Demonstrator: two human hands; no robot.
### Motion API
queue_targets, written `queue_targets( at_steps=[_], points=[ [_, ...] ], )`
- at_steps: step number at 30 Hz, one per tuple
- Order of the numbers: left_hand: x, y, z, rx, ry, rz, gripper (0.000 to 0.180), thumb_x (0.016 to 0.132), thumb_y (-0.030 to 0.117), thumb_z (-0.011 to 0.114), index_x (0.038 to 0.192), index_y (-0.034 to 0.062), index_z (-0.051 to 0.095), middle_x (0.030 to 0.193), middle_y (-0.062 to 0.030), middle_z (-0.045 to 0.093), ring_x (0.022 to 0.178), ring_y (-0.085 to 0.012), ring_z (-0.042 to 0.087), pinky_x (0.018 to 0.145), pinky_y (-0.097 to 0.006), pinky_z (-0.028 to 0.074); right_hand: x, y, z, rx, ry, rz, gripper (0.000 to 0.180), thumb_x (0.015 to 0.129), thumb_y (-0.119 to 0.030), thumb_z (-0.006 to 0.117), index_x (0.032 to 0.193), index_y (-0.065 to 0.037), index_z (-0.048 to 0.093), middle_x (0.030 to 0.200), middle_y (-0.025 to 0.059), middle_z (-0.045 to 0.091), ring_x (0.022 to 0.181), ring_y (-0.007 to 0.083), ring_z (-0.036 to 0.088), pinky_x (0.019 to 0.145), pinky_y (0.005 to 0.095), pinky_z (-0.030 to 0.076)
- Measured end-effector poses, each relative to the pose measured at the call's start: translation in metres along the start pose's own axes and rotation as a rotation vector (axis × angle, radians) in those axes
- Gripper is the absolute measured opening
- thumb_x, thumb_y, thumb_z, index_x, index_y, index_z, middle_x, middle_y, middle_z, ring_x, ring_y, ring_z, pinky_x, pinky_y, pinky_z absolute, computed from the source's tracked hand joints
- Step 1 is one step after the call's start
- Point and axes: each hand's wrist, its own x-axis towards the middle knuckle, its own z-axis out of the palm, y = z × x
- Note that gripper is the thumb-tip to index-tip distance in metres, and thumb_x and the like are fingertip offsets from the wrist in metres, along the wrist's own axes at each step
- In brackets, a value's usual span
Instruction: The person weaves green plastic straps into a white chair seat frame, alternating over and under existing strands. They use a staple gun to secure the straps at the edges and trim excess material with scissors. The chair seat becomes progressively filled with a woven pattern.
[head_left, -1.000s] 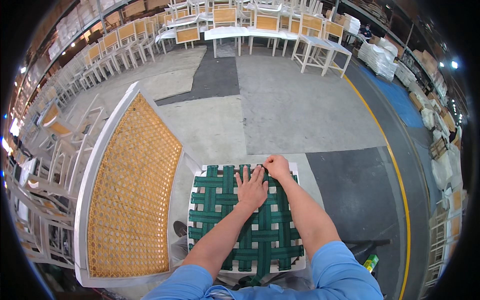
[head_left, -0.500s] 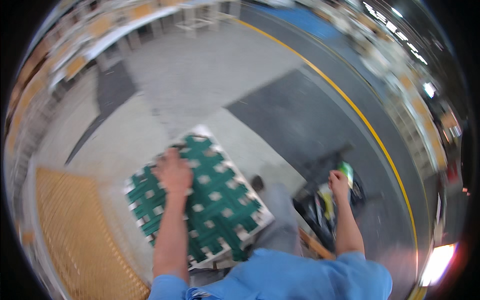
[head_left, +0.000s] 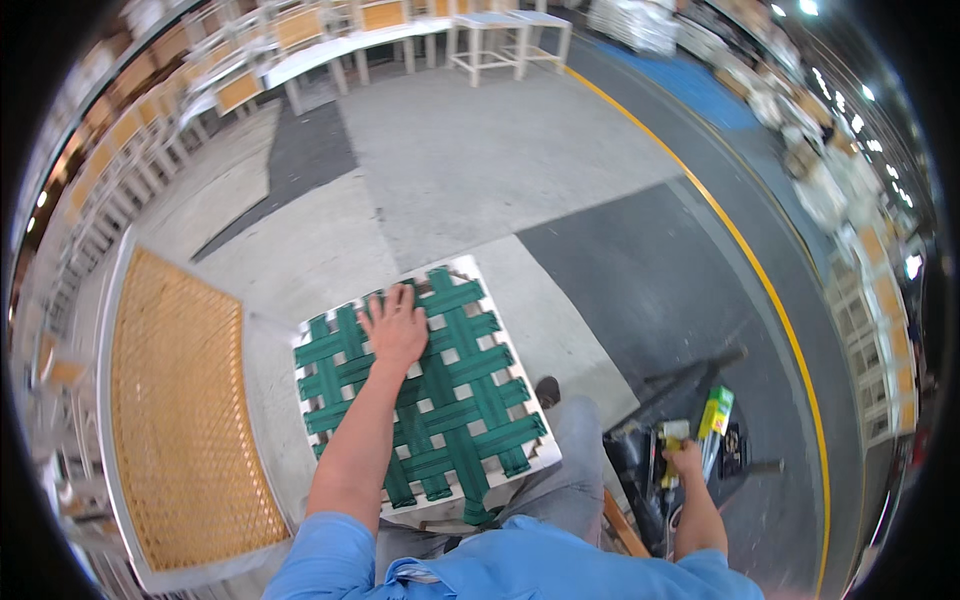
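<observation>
My left hand [head_left: 398,327] lies flat, fingers apart, on the green webbing [head_left: 465,410]. The straps are woven over and under across a white seat frame [head_left: 500,325], with square gaps between them. A loose strap end hangs at the near edge. Off to the right, my right hand [head_left: 686,459] reaches into a black tool tray [head_left: 630,455]. Its fingers are closed beside a yellow item [head_left: 670,470]; what they grip is too small to make out. A green and yellow box [head_left: 716,410] stands just beyond that hand.
A white-framed chair back with woven cane [head_left: 185,410] stands close on the left. White stools [head_left: 490,45] and rows of chairs line the far side. A yellow floor line [head_left: 745,255] curves along the right. My leg [head_left: 575,440] is beside the seat.
My right hand has come down into the tool tray. The left hand stays on the webbing. The whole view has turned, so the seat and cane back appear farther right.
</observation>
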Motion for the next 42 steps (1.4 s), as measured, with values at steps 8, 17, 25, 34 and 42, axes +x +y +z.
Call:
queue_targets(
  at_steps=[8,17,25,34,42],
  points=[
    [-0.008,-0.020,-0.005,0.005,0.038,0.061,0.057,0.106,0.041,0.047,0.157,0.0183,0.045,0.163,-0.0021,0.037,0.154,-0.0432,0.025,0.124,-0.069,0.014,-0.026,-0.067,-0.022,0.297,0.003,-0.330,0.069,0.058,0.002,0.080,0.125,0.001,0.062,0.112,0.0132,0.072,0.109,0.0315,0.068,0.099,0.0399,0.052],
    [-0.010,-0.027,-0.002,-0.038,0.058,0.027,0.054,0.107,0.039,0.045,0.157,0.0181,0.045,0.163,-0.0024,0.035,0.156,-0.0422,0.022,0.126,-0.066,0.014,-0.098,-0.351,-0.087,0.508,-0.704,-0.506,0.042,0.092,-0.034,0.081,0.120,-0.007,0.068,0.095,0.0033,0.070,0.064,0.0106,0.058,0.055,0.0293,0.047],
    [-0.008,-0.031,0.000,-0.063,0.076,0.031,0.053,0.107,0.037,0.046,0.157,0.0208,0.046,0.162,-0.0008,0.037,0.155,-0.0428,0.022,0.124,-0.068,0.018,-0.134,-0.571,0.036,0.671,-0.996,-0.535,0.031,0.098,-0.030,0.075,0.111,-0.003,0.066,0.091,0.0044,0.067,0.062,0.0148,0.060,0.052,0.0331,0.051],
    [-0.007,-0.034,0.001,-0.147,0.091,0.010,0.052,0.105,0.034,0.050,0.155,0.0200,0.050,0.163,-0.0004,0.038,0.157,-0.0409,0.020,0.125,-0.066,0.015,-0.146,-0.618,0.101,0.454,-0.808,-0.482,0.033,0.097,-0.038,0.076,0.094,-0.006,0.066,0.078,0.0041,0.065,0.059,0.0157,0.060,0.052,0.0337,0.050],
    [-0.007,-0.033,-0.001,-0.170,0.065,0.005,0.051,0.103,0.030,0.052,0.153,0.0191,0.052,0.162,-0.0009,0.039,0.157,-0.0407,0.020,0.125,-0.066,0.015,-0.148,-0.615,0.111,0.440,-0.791,-0.523,0.031,0.097,-0.035,0.075,0.089,-0.007,0.063,0.075,0.0032,0.063,0.056,0.0157,0.058,0.049,0.0347,0.048]
  ],
)
